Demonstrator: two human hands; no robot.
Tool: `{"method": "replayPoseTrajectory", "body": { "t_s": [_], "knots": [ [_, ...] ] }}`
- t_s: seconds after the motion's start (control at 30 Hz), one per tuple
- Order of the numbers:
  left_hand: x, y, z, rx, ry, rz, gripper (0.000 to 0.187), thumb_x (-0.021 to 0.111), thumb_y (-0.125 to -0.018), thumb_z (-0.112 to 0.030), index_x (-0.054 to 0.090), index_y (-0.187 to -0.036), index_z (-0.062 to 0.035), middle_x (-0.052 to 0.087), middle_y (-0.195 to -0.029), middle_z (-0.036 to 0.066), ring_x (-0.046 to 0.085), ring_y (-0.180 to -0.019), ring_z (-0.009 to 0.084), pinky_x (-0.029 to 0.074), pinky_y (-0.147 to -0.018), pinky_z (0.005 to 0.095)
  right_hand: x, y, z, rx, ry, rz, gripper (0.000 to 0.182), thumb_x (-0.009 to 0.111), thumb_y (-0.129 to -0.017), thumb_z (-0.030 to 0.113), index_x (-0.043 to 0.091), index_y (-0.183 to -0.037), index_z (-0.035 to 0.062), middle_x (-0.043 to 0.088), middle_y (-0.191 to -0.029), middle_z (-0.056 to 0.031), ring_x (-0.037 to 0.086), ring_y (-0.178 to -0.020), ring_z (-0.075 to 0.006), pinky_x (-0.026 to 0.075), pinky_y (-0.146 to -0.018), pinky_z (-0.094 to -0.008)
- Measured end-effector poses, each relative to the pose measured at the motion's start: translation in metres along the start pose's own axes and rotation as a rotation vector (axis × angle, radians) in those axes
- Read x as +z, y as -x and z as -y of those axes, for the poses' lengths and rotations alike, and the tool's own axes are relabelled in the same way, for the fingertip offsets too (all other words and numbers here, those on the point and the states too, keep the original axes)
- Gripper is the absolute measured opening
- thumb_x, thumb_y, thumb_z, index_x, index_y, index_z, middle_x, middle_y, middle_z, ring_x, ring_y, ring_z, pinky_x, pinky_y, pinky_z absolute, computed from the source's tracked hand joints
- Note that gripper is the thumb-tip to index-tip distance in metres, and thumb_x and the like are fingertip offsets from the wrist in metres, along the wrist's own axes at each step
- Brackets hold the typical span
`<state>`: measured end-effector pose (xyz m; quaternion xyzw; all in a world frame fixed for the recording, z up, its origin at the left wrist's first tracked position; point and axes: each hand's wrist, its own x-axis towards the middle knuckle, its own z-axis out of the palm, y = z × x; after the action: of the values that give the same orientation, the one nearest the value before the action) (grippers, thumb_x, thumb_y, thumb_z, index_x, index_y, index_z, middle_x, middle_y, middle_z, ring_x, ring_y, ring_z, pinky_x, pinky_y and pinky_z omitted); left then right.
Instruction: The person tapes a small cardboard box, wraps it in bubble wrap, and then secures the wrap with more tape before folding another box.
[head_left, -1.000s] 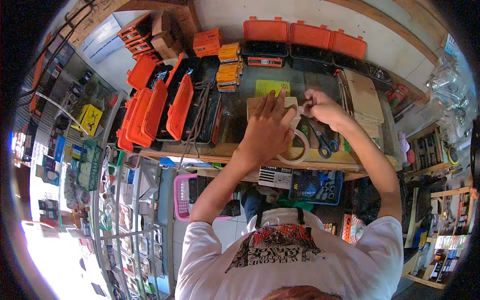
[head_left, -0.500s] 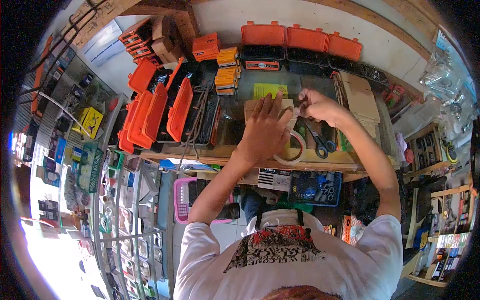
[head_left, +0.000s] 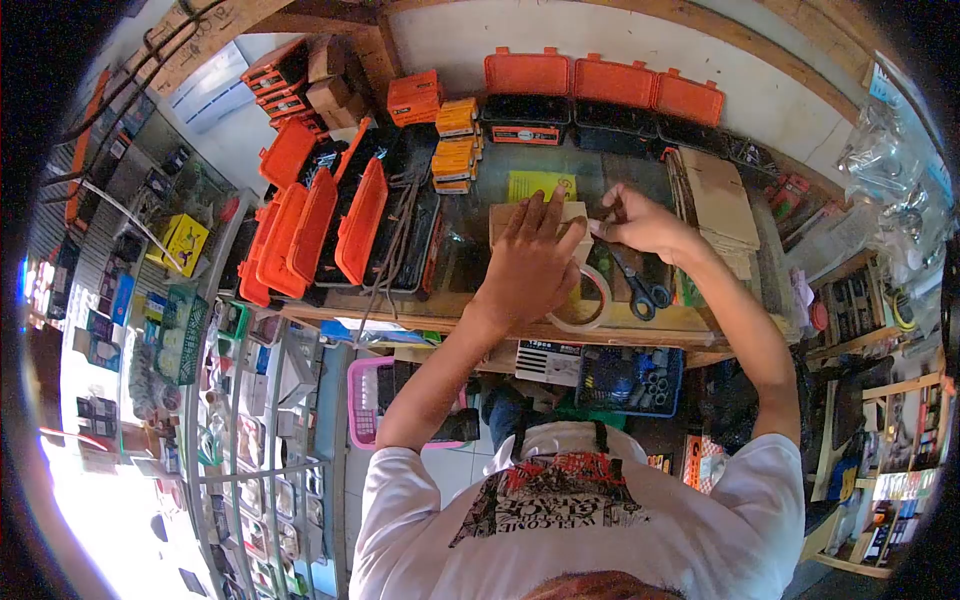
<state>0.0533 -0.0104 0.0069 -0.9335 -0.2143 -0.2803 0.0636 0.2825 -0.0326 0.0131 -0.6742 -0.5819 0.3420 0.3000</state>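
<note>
My left hand (head_left: 532, 255) lies flat with fingers spread over a small cardboard box (head_left: 497, 222), pressing on its top and hiding much of it. At the box's right side, my right hand (head_left: 645, 228) pinches a small pale strip (head_left: 598, 228) that looks like tape between thumb and forefinger. A roll of tape (head_left: 600, 305) rests at the table's front edge, close below my left hand. Dark-handled scissors (head_left: 648, 295) lie to the right of the roll, beneath my right forearm. Behind the box is a yellow card (head_left: 540, 184).
Open black cases with orange lids (head_left: 360, 220) stand on the left of the glass-topped table (head_left: 470, 270). Small yellow boxes (head_left: 456, 155) are stacked behind. Flat cardboard pieces (head_left: 722, 200) are piled at the right. Below the table sit a blue crate (head_left: 630, 400) and a pink basket (head_left: 362, 400).
My right hand has shifted slightly at the box's right side, its fingers a little lower and more extended. My left hand stays on the box.
</note>
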Motion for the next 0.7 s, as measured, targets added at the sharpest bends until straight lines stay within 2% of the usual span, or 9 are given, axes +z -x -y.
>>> {"method": "replayPoseTrajectory", "body": {
  "t_s": [0.2, 0.3, 0.33, 0.4, 0.5, 0.53, 0.63, 0.67, 0.7],
  "knots": [
    [0.002, 0.000, 0.000, 0.002, -0.014, 0.008, 0.051, 0.059, -0.085, -0.025, 0.053, -0.131, -0.0034, 0.043, -0.144, 0.031, 0.045, -0.130, 0.0485, 0.034, -0.113, 0.0547, 0.000, -0.005, -0.006, 0.011, 0.028, 0.046, 0.036, 0.075, -0.089, 0.015, 0.049, -0.111, 0.0051, 0.057, -0.088, -0.0025, 0.053, -0.083, -0.0120, 0.044, -0.074, -0.0262],
    [0.001, 0.001, 0.001, 0.008, -0.010, 0.014, 0.051, 0.059, -0.085, -0.025, 0.053, -0.131, -0.0022, 0.043, -0.144, 0.031, 0.045, -0.130, 0.0488, 0.034, -0.113, 0.0547, 0.000, 0.013, -0.002, -0.258, -0.077, -0.119, 0.035, 0.072, -0.090, 0.008, 0.048, -0.115, 0.0031, 0.064, -0.093, -0.0061, 0.057, -0.081, -0.0108, 0.048, -0.073, -0.0257],
    [0.001, 0.001, 0.001, 0.009, -0.007, 0.015, 0.051, 0.059, -0.085, -0.024, 0.052, -0.130, -0.0019, 0.042, -0.144, 0.031, 0.045, -0.130, 0.0489, 0.034, -0.113, 0.0548, 0.002, 0.020, 0.003, -0.258, -0.109, -0.166, 0.036, 0.069, -0.091, 0.005, 0.047, -0.120, 0.0033, 0.066, -0.097, -0.0082, 0.058, -0.079, -0.0102, 0.049, -0.071, -0.0254],
    [0.001, 0.000, 0.000, 0.003, -0.011, 0.027, 0.051, 0.059, -0.085, -0.025, 0.052, -0.130, -0.0019, 0.042, -0.144, 0.031, 0.044, -0.131, 0.0490, 0.033, -0.114, 0.0549, 0.009, 0.034, 0.014, -0.259, -0.168, -0.255, 0.041, 0.063, -0.092, -0.001, 0.046, -0.129, 0.0037, 0.070, -0.105, -0.0122, 0.059, -0.075, -0.0089, 0.051, -0.067, -0.0248],
    [-0.003, -0.001, -0.001, -0.005, 0.001, 0.039, 0.051, 0.060, -0.085, -0.025, 0.051, -0.130, -0.0021, 0.042, -0.144, 0.031, 0.043, -0.132, 0.0490, 0.033, -0.114, 0.0548, 0.026, 0.052, 0.020, -0.176, -0.406, -0.178, 0.056, 0.053, -0.092, -0.010, 0.039, -0.143, 0.0074, 0.069, -0.115, -0.0174, 0.058, -0.072, -0.0074, 0.049, -0.060, -0.0229],
    [-0.004, -0.001, -0.001, -0.004, 0.009, 0.041, 0.051, 0.060, -0.085, -0.025, 0.051, -0.130, -0.0022, 0.041, -0.145, 0.031, 0.043, -0.132, 0.0491, 0.033, -0.114, 0.0548, 0.027, 0.059, 0.026, -0.144, -0.409, -0.163, 0.068, 0.049, -0.088, -0.013, 0.031, -0.150, 0.0097, 0.068, -0.119, -0.0196, 0.058, -0.069, -0.0075, 0.048, -0.057, -0.0230],
    [-0.001, 0.000, -0.001, -0.007, 0.011, 0.037, 0.052, 0.061, -0.084, -0.026, 0.051, -0.130, -0.0028, 0.041, -0.145, 0.032, 0.043, -0.132, 0.0490, 0.033, -0.114, 0.0547, 0.033, 0.069, 0.031, -0.125, -0.317, -0.202, 0.076, 0.054, -0.082, -0.009, 0.027, -0.151, 0.0104, 0.067, -0.120, -0.0221, 0.063, -0.068, -0.0111, 0.049, -0.061, -0.0253],
    [0.000, -0.001, -0.001, -0.008, 0.012, 0.030, 0.052, 0.062, -0.084, -0.026, 0.051, -0.129, -0.0030, 0.041, -0.145, 0.032, 0.043, -0.132, 0.0489, 0.033, -0.114, 0.0547, 0.039, 0.061, 0.012, -0.223, -0.280, -0.234, 0.078, 0.056, -0.081, -0.007, 0.025, -0.151, 0.0101, 0.068, -0.119, -0.0221, 0.064, -0.069, -0.0123, 0.049, -0.061, -0.0264],
    [0.001, -0.001, -0.001, -0.010, 0.014, 0.022, 0.052, 0.062, -0.083, -0.026, 0.051, -0.129, -0.0033, 0.041, -0.145, 0.032, 0.043, -0.132, 0.0488, 0.033, -0.114, 0.0547, 0.037, 0.063, 0.017, -0.175, -0.252, -0.215, 0.078, 0.057, -0.080, -0.006, 0.025, -0.150, 0.0097, 0.068, -0.119, -0.0223, 0.066, -0.074, -0.0153, 0.050, -0.065, -0.0286]
  ]
}}
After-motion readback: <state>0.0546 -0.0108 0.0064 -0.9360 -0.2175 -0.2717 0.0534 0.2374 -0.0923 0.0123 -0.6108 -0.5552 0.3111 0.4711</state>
